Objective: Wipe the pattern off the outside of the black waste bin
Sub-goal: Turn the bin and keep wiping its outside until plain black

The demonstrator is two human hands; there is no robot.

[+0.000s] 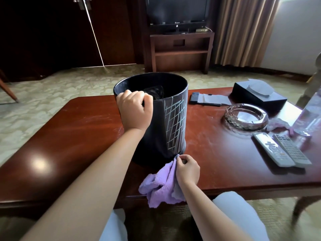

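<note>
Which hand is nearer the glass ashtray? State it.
Right. The right hand, holding the purple cloth at the bin's base, sits left of and below the glass ashtray; the left hand grips the black waste bin rim, farther left.

waste bin point(156, 119) mid-tabletop point(69, 136) | cloth point(161, 185) before bin, over near edge | ashtray point(245, 117), remotes point(281, 150) right of bin
</note>
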